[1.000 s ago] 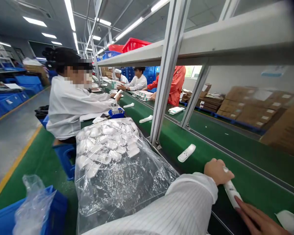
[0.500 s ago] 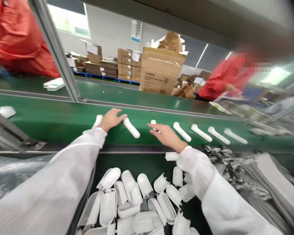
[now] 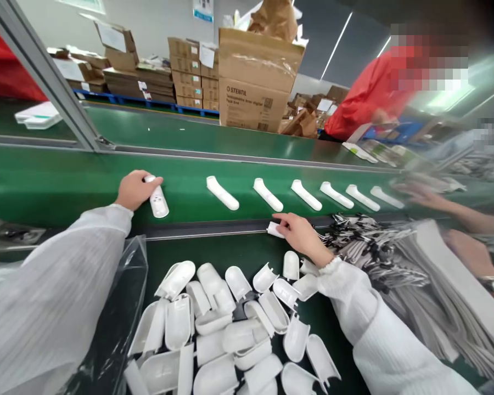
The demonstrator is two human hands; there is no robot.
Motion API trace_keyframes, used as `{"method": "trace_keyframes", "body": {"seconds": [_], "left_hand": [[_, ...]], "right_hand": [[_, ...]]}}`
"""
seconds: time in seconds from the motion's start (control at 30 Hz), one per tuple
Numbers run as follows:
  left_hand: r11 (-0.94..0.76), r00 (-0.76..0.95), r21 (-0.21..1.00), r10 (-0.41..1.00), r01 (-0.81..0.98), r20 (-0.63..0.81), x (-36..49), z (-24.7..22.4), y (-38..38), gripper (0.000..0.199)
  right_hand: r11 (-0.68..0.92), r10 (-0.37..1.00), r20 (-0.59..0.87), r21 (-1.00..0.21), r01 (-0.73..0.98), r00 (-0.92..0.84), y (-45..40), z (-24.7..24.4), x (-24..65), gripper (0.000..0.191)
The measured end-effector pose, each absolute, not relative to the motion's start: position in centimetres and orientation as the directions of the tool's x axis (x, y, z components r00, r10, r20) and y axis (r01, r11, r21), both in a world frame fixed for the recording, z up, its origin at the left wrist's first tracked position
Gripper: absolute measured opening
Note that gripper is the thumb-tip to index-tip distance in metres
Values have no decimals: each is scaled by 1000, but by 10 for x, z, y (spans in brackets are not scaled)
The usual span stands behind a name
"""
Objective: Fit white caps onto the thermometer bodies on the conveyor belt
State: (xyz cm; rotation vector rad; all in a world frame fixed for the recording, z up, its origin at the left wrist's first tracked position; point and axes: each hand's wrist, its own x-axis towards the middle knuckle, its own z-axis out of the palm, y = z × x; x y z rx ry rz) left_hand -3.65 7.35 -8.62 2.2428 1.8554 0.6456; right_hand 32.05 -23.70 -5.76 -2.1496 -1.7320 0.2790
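Observation:
My left hand (image 3: 138,189) grips the upper end of a white handle-shaped part (image 3: 159,202) on the green belt (image 3: 185,192). To the right, my right hand (image 3: 298,230) has its fingers around a small white piece (image 3: 274,229) at the belt's near edge. Further white handle-shaped parts (image 3: 222,193) lie slanted in a row along the belt. Below, a pile of white curved shells (image 3: 179,321) covers the dark green surface (image 3: 164,258).
Bundled grey cables (image 3: 440,291) lie at the right, near another person's hands (image 3: 469,247). A clear plastic bag (image 3: 119,307) is under my left sleeve. A metal post (image 3: 45,71) rises at left. Behind the belts stands a large carton (image 3: 255,82).
My left hand has moved left and taken hold of a white part. My right hand has come down to the small white piece. The view has shifted, and another person's hands now show at right.

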Motion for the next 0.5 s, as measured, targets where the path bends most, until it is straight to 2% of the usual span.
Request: {"method": "trace_keyframes", "body": {"seconds": [0.1, 0.17, 0.23, 0.27, 0.37, 0.5], "left_hand": [[-219, 132, 373, 960, 901, 246, -28, -89, 68, 30], [-229, 140, 379, 959, 897, 247, -22, -92, 67, 29], [-243, 143, 400, 954, 884, 263, -18, -96, 66, 27], [-242, 137, 412, 954, 878, 268, -16, -98, 66, 26], [-227, 120, 450, 960, 863, 254, -10, -101, 62, 25], [-202, 102, 507, 971, 838, 217, 0, -100, 54, 24]], "right_hand": [[-61, 974, 161, -494, 867, 161, -212, -47, 303, 28], [62, 972, 217, -598, 799, 87, -189, -38, 281, 27], [200, 963, 269, -650, 733, -25, -161, -34, 251, 28], [270, 949, 303, -631, 728, -90, -145, -35, 235, 29], [413, 889, 393, -467, 782, -235, -98, -46, 189, 36], [433, 869, 415, -372, 821, -270, -66, -68, 157, 44]]}}
